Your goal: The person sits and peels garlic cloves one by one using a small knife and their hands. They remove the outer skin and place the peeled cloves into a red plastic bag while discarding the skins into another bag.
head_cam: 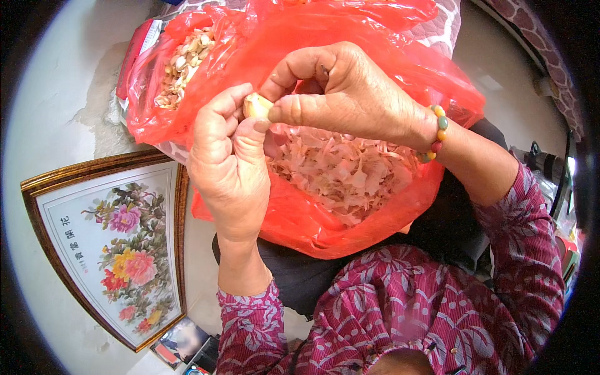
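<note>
A pale garlic clove [257, 106] is pinched between my two hands, above a red plastic bag [300, 229]. My left hand [232, 159] grips it from the left with thumb and forefinger. From the right, the thumb and forefinger of my right hand [347, 93] meet at the clove's edge; a bracelet of coloured beads [439, 129] circles that wrist. Papery garlic skins [347, 173] fill the open bag on my lap, beneath both hands. Farther off at the upper left, garlic cloves [185, 65] lie in another part of the red plastic.
A framed flower painting [136, 262] with writing stands against the wall at left. The red plastic rests partly on a patterned quilted cover [440, 28]. A red box [136, 58] sits beside the cloves. Assorted items [553, 183] crowd the right edge.
</note>
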The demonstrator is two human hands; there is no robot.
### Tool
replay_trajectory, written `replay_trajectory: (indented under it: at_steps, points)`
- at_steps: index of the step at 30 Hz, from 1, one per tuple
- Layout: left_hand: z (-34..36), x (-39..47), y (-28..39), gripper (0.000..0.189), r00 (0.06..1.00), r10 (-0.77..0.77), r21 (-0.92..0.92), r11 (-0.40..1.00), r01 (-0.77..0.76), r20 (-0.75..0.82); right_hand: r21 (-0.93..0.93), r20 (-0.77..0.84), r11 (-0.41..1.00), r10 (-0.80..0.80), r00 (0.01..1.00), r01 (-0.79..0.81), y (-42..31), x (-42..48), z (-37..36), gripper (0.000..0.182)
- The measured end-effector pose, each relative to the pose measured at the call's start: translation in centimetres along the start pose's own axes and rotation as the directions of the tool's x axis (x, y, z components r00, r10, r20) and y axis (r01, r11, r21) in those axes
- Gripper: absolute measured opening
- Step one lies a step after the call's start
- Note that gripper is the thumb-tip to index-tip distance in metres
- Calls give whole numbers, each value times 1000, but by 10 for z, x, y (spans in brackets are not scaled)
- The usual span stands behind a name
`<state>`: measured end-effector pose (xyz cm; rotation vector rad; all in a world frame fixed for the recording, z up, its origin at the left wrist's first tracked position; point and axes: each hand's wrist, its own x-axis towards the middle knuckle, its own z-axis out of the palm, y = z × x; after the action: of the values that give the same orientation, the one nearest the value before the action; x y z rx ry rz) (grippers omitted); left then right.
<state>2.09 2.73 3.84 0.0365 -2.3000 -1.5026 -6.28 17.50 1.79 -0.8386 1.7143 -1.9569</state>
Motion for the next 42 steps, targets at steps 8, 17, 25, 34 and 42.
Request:
replay_trajectory:
  at_steps: [8, 17, 25, 34, 42]
  points:
    - [2, 4, -8, 18, 984, 178, 30, 984, -178, -10, 445, 24, 891, 88, 996, -90, 10, 2, 6, 22]
    - [1, 6, -2, 19, 994, 110, -9, 994, -109, 10, 400, 139, 893, 161, 977, -204, 7, 2, 0, 31]
    - [1, 7, -7, 18, 965, 259, 106, 962, -254, -42, 218, 14, 975, 45, 999, -47, 15, 1, 6, 29]
    - [-4, 10, -9, 14, 977, 206, 146, 966, -212, 53, -190, 8, 981, 40, 999, -38, 8, 1, 3, 25]
    - [-4, 12, -14, 16, 959, 265, 216, 935, -281, 103, -235, 12, 971, 52, 999, -48, 14, 1, 2, 22]
